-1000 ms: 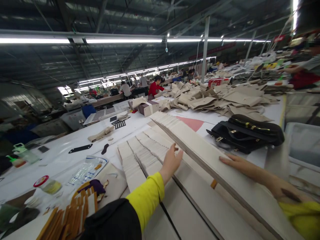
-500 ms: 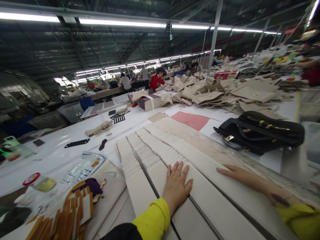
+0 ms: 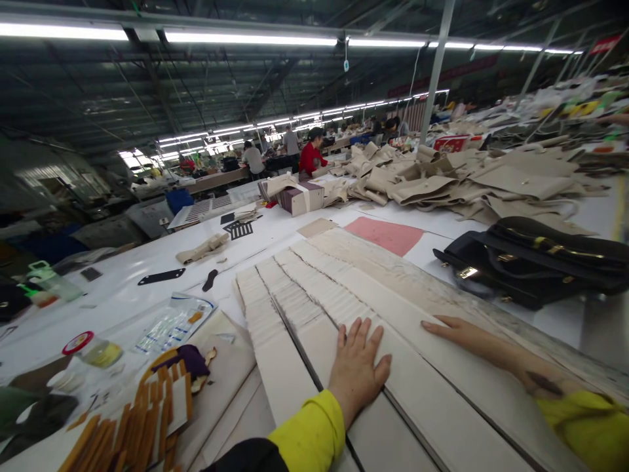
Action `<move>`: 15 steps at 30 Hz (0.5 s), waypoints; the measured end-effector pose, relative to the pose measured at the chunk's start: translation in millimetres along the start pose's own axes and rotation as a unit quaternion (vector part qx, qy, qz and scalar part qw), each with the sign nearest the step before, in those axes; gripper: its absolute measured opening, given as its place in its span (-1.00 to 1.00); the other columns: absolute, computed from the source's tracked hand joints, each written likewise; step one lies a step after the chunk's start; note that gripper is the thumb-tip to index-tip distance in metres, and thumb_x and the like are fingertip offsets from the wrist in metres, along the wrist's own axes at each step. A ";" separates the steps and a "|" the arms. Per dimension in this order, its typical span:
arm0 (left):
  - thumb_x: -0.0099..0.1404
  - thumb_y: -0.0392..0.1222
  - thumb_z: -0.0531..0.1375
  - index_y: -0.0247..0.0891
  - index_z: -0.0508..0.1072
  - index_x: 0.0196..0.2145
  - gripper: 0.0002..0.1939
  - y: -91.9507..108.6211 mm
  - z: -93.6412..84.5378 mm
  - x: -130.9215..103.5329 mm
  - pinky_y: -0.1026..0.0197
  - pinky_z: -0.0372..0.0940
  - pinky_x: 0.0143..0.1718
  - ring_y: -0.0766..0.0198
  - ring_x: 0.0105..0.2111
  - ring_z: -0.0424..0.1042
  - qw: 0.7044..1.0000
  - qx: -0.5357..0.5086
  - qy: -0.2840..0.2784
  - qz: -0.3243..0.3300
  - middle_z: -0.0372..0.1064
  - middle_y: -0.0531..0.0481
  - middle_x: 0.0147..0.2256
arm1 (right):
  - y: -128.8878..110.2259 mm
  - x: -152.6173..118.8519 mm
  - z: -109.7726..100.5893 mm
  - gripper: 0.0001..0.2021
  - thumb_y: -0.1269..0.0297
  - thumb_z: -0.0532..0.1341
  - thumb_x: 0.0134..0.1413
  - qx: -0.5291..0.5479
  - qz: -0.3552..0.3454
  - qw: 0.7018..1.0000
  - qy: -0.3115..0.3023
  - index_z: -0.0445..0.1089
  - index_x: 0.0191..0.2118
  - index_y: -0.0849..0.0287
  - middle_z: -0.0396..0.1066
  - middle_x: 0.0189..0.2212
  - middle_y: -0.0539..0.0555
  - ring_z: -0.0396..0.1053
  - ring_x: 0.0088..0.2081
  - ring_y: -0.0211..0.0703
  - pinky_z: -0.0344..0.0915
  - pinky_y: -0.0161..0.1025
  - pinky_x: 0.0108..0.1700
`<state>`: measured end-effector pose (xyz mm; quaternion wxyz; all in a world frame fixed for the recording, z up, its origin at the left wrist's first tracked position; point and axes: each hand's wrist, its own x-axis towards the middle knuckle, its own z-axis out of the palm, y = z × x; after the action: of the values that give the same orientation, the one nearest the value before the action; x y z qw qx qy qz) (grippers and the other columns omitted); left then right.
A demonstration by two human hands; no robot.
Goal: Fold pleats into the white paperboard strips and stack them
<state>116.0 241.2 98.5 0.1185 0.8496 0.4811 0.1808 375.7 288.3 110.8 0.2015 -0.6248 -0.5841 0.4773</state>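
Long pale strips (image 3: pixel 295 341) with dark edges lie side by side in fanned rows in front of me. My left hand (image 3: pixel 361 360) rests flat on the middle rows, fingers spread and holding nothing. Farther right, my right hand (image 3: pixel 449 328) lies along the rightmost row, its fingers stretched out with the fingertips at the strip's surface. Part of that hand's underside is hidden. Beneath the rows, a large beige sheet (image 3: pixel 393 275) shows on the right side.
A black bag (image 3: pixel 535 262) lies on the right. Beige bag pieces (image 3: pixel 442 177) are heaped behind, near a pink sheet (image 3: pixel 386 235). At left are a red-lidded jar (image 3: pixel 93 349), a plastic pouch (image 3: pixel 174 324) and orange-edged strips (image 3: pixel 142 419). A person in red (image 3: pixel 312 157) works far back.
The whole view has shifted slightly, so things sit farther right in the picture. My left hand stays flat on the strips; my right hand has slid slightly left relative to them.
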 end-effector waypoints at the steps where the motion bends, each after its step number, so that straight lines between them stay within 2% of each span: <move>1: 0.30 0.06 -0.13 -0.10 0.01 0.18 -0.48 -0.3 1.1 -0.1 -0.13 -0.27 0.21 0.16 0.22 -0.17 1.000 0.005 0.003 0.000 -0.10 -0.02 0.22 | 2.5 2.0 0.5 -0.44 -0.14 0.08 -0.05 -0.014 -0.012 1.000 -0.004 0.41 -0.09 0.21 0.37 -0.07 0.11 0.33 -0.06 0.03 0.26 -0.24 -0.04; 6: 0.31 0.06 -0.15 -0.09 -0.01 0.18 -0.48 -1.4 5.0 0.1 -0.13 -0.25 0.21 0.17 0.22 -0.16 0.999 0.030 0.013 0.006 -0.10 0.00 0.22 | 17.0 13.3 4.1 -0.42 -0.16 0.04 -0.05 -0.098 -0.046 0.994 -0.005 0.41 -0.09 0.22 0.38 -0.08 0.10 0.31 -0.04 0.04 0.23 -0.23 -0.01; 10: 0.31 0.06 -0.18 -0.10 -0.01 0.18 -0.49 -0.9 5.9 -0.1 -0.12 -0.25 0.21 0.17 0.22 -0.16 0.999 0.041 0.017 0.003 -0.09 0.00 0.22 | 22.5 20.7 9.1 -0.47 -0.09 0.08 -0.07 -0.134 -0.046 0.990 0.010 0.42 -0.12 0.22 0.41 -0.12 0.12 0.33 -0.06 0.05 0.20 -0.16 0.01; 12: 0.32 0.07 -0.20 -0.10 0.00 0.18 -0.49 0.1 5.3 -1.0 -0.11 -0.26 0.21 0.18 0.22 -0.16 0.999 0.043 0.017 0.002 -0.10 0.00 0.22 | 21.8 22.2 13.7 -0.50 -0.03 0.10 -0.09 -0.161 -0.034 0.986 0.041 0.43 -0.16 0.30 0.42 -0.15 0.23 0.34 -0.09 0.13 0.19 -0.08 0.01; 15: 0.32 0.07 -0.22 -0.12 0.02 0.17 -0.48 2.4 1.5 -1.2 -0.10 -0.27 0.21 0.18 0.22 -0.18 0.999 0.048 0.003 0.001 -0.09 -0.02 0.22 | 14.2 18.7 23.7 -0.49 0.11 0.12 -0.10 -0.194 -0.027 0.973 0.121 0.37 -0.11 0.46 0.33 -0.09 0.44 0.27 -0.04 0.26 0.12 0.06 0.04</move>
<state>117.8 238.8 97.8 0.0762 0.8542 0.4889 0.1598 361.0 294.9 81.6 0.1584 -0.6891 -0.6534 0.2703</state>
